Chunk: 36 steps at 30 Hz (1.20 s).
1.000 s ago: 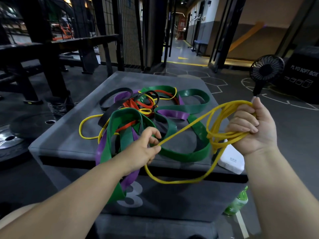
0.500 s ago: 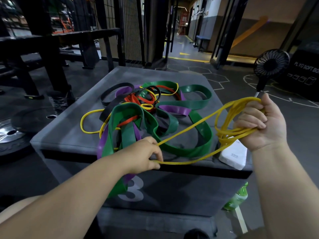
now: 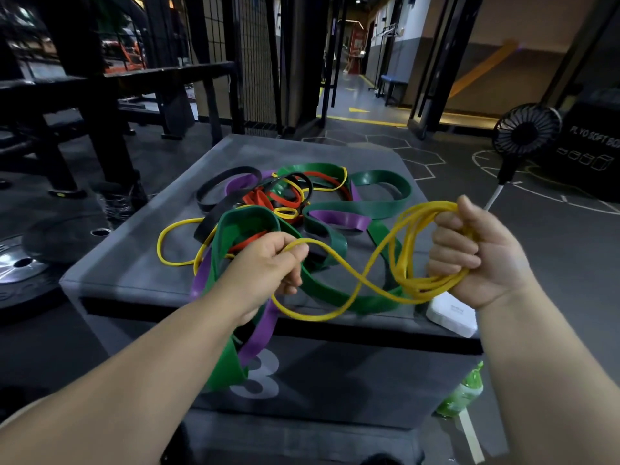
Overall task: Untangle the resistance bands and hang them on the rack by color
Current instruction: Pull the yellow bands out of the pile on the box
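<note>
The left hand (image 3: 268, 263) has risen nearer the right hand (image 3: 476, 256), and the yellow band (image 3: 416, 285) now sags slack between them.
The left hand pinches one loop and the right fist grips the gathered coils, above the grey box (image 3: 134, 263) where the tangled pile (image 3: 288, 203) lies.

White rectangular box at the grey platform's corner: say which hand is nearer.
Right. The right hand is just above the white box; the left hand is far to its left.
</note>
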{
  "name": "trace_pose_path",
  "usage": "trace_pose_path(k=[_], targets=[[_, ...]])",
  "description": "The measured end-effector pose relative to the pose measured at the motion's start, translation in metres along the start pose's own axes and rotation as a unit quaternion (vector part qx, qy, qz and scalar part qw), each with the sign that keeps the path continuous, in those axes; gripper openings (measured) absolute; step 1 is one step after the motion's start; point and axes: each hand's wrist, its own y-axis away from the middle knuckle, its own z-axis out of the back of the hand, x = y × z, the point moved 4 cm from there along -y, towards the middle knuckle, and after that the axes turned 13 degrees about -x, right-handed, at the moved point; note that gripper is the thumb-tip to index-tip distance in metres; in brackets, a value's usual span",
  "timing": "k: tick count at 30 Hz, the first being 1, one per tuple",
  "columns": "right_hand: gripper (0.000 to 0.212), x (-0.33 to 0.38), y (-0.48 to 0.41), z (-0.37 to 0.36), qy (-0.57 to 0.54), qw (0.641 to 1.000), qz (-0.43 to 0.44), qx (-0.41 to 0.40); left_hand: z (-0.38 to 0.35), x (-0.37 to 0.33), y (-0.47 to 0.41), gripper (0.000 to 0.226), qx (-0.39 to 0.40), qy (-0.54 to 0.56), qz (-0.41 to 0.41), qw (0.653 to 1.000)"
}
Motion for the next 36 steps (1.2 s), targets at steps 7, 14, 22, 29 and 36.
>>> trace_pose_path(k=[7,14,22,29,36], targets=[[0.038,-0.050,0.002,-0.042,0.130,0.989,-0.052,0.042,-0.018,-0.014,0.017,0.039,0.171,0.182,0.064,0.966],[0.024,-0.076,0.001,-0.054,0.196,0.980,-0.027,-0.026,-0.014,-0.012,0.013,0.026,0.060,-0.028,-0.077,0.995],[0.054,-0.083,0.002,-0.058,0.224,0.974,-0.034,-0.006,-0.016,-0.020,0.018,0.011,0.014,0.038,-0.008,0.999],[0.033,-0.091,0.009,-0.068,0.223,0.969,-0.042,0.099,-0.012,-0.025,0.016,0.029,-0.054,0.009,-0.044,0.998],[0.036,-0.085,0.010,-0.062,0.161,0.963,-0.165,0.138,-0.007,-0.004,0.003,0.073,0.104,-0.135,-0.148,0.974]])
